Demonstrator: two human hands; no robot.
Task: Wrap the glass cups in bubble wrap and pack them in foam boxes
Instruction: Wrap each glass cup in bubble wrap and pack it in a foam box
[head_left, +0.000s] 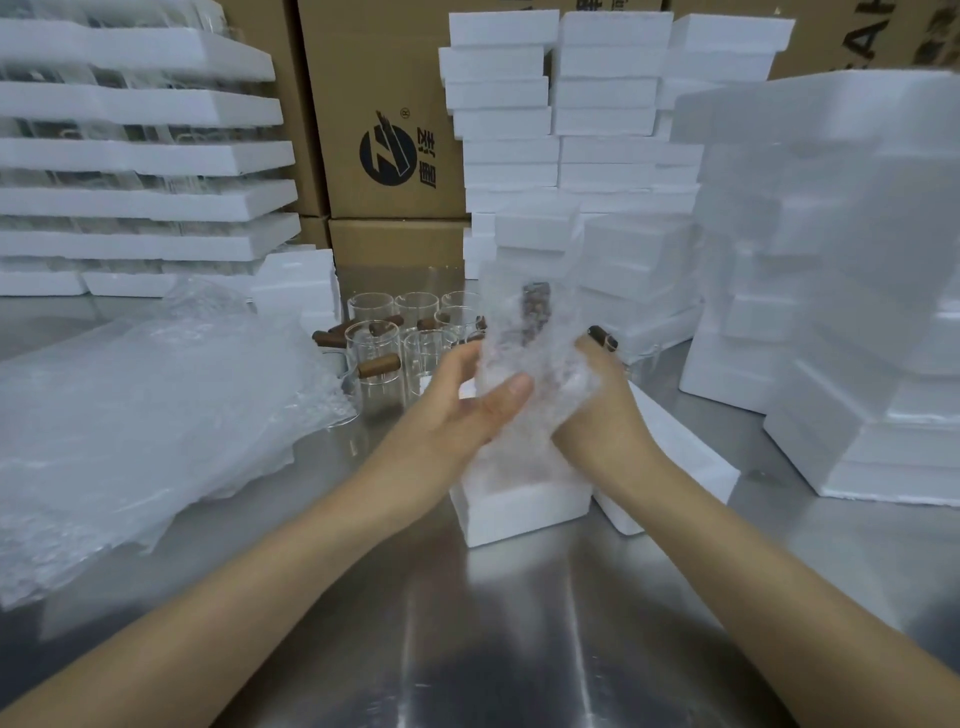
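**Wrapped cup held over the steel table**

We hold the glass cup (535, 312), swathed in bubble wrap (524, 353), with our left hand (467, 410) and right hand (597, 415) curled round either side. Just beneath the grip a foam box (514, 512) lies on the steel table (493, 623). Beyond stand bare cups (374, 343). Foam stacks (831, 260) rise to the right, cartons (384, 78) behind.

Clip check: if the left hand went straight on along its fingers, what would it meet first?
The left hand would press straight into the bubble-wrapped glass cup with brown wooden handle that its fingers hold; the right hand lies just beyond, depth unclear.
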